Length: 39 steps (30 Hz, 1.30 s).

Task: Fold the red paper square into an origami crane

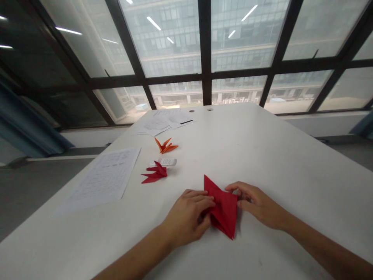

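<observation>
"The left hand (188,216), what is it doing?"

"It's holding the red paper (225,208) by its left side, fingers curling over the top and the thumb sitting low by the near edge."

"And the right hand (259,206)?"

"It's bending loosely at the paper's right corner, thumb and forefinger a little apart. I can't tell whether it's pinching or only touching."

"So the paper is lying between the two?"

"Yes, it's resting on the counter (276,147), folded in layers, one point sticking up past the left fingertips and another pointing down toward the person."

"What's sitting beyond the left hand?"

"Ahead and to its left, a red figure (157,174) is resting, with a white item (170,161) lying just behind it, partly hidden. Farther out, an orange figure (166,146) is spreading its points."

"Any sheets?"

"One sheet (105,175) is lying well to the left of that hand. More papers (159,121) are overlapping far ahead of it, a dark strip (186,122) lying at their right edge."

"And past all that?"

"Windows (175,39) are standing, facing both hands."
</observation>
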### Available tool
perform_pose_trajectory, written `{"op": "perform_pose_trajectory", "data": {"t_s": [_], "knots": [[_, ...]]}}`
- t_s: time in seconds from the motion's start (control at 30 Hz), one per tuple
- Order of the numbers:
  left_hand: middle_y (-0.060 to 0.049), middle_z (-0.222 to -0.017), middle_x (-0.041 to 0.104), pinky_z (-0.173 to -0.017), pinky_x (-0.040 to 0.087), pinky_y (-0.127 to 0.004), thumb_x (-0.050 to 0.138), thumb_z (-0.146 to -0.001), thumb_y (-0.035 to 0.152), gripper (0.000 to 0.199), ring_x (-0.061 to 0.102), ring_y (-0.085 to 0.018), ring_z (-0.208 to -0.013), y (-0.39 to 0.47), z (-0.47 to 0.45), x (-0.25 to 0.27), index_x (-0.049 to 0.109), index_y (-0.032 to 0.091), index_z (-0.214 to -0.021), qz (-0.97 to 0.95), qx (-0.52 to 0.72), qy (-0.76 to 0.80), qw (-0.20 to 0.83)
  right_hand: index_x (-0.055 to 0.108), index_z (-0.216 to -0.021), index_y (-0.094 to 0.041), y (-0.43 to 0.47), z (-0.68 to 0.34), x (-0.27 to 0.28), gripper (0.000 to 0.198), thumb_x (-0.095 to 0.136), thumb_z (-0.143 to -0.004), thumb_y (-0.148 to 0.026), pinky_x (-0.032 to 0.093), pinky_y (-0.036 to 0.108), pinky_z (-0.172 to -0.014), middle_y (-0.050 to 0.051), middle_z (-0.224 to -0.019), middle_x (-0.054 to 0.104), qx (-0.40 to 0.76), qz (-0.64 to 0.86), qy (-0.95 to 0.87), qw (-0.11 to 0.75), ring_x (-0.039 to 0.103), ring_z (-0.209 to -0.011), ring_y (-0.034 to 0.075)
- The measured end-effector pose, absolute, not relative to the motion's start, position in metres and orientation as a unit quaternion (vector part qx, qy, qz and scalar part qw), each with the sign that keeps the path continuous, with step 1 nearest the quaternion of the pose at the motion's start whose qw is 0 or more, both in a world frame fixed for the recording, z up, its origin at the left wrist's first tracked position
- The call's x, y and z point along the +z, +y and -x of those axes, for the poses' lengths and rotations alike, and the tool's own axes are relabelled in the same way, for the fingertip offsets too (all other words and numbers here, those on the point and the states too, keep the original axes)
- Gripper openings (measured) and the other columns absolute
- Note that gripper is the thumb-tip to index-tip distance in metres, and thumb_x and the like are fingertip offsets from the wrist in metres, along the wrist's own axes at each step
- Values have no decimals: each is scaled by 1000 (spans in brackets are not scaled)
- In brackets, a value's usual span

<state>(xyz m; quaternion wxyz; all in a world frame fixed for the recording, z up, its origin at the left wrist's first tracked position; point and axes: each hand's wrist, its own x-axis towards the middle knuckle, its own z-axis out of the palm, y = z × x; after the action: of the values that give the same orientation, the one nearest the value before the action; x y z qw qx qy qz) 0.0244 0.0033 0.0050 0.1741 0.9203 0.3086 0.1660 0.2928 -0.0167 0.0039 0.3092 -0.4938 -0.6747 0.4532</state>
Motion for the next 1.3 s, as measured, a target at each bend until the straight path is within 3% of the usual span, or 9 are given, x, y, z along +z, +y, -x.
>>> {"op": "perform_pose_trajectory", "data": {"t_s": [0.13, 0.27, 0.53, 0.67, 0.83, 1.0, 1.07, 1.2, 1.3], "knots": [[-5, -115, 75, -101, 50, -42, 63, -78, 12, 21, 70, -25, -106, -3, -33, 4, 63, 20, -97, -899, 167, 377, 145, 65, -121, -22, -19, -290, 4, 44, 59, -78, -14, 46, 32, -73, 3, -105, 70, 409, 493, -701, 313, 58, -78, 17], [-5, -96, 71, -85, 55, -40, 55, -87, 16, 8, 67, -24, -87, -6, -35, 6, 58, 20, -94, -890, 145, 417, 116, 64, -121, -22, -20, -288, 2, 34, 64, -87, -25, 47, 33, -75, 5, -111, 69, 384, 490, -715, 319, 60, -83, 18], [-6, -101, 71, -97, 54, -41, 60, -84, 15, 7, 69, -24, -95, -2, -30, 0, 59, 19, -89, -915, 139, 367, 93, 58, -134, -24, -22, -293, -1, 43, 64, -92, -32, 50, 35, -81, 8, -127, 65, 396, 451, -742, 300, 62, -97, 21], [-6, -94, 71, -91, 56, -40, 54, -90, 17, 7, 69, -23, -88, -1, -29, 2, 60, 19, -90, -912, 141, 376, 89, 58, -136, -25, -19, -291, -5, 46, 63, -90, -26, 50, 34, -75, 7, -123, 66, 396, 465, -729, 310, 61, -87, 19], [-7, -97, 72, -94, 55, -41, 50, -97, 22, 11, 70, -24, -91, -3, -31, 3, 60, 19, -92, -914, 151, 368, 83, 68, -113, -25, -20, -278, -13, 24, 64, -89, -23, 51, 34, -78, 4, -108, 71, 346, 525, -700, 338, 64, -88, 19], [-5, -81, 69, -73, 55, -39, 41, -101, 24, 15, 69, -25, -75, -6, -37, 16, 53, 20, -94, -869, 127, 463, 116, 66, -111, -25, -27, -264, -15, 21, 63, -91, -29, 52, 35, -77, 1, -93, 74, 344, 587, -634, 368, 66, -80, 19], [-4, -84, 70, -76, 55, -39, 45, -100, 24, 11, 70, -24, -79, -8, -38, 20, 54, 20, -103, -868, 136, 456, 142, 67, -106, -25, -28, -263, -13, 19, 62, -89, -26, 52, 35, -80, 1, -95, 75, 340, 586, -631, 379, 68, -84, 20], [-8, -130, 67, -108, 44, -51, 61, -96, 39, 41, 66, -29, -116, -13, -38, 20, 53, 27, -134, -926, 123, 332, 131, 70, -96, -24, -25, -272, -11, 28, 55, -77, -9, 51, 34, -83, 2, -100, 74, 301, 549, -685, 373, 68, -92, 20], [-10, -141, 61, -112, 36, -60, 58, -96, 60, 50, 54, -37, -134, -14, -36, 17, 58, 29, -135, -946, 82, 299, 93, 71, -89, -23, -22, -281, -9, 27, 51, -78, -10, 50, 34, -75, 2, -90, 74, 304, 558, -691, 345, 67, -80, 20]]}}
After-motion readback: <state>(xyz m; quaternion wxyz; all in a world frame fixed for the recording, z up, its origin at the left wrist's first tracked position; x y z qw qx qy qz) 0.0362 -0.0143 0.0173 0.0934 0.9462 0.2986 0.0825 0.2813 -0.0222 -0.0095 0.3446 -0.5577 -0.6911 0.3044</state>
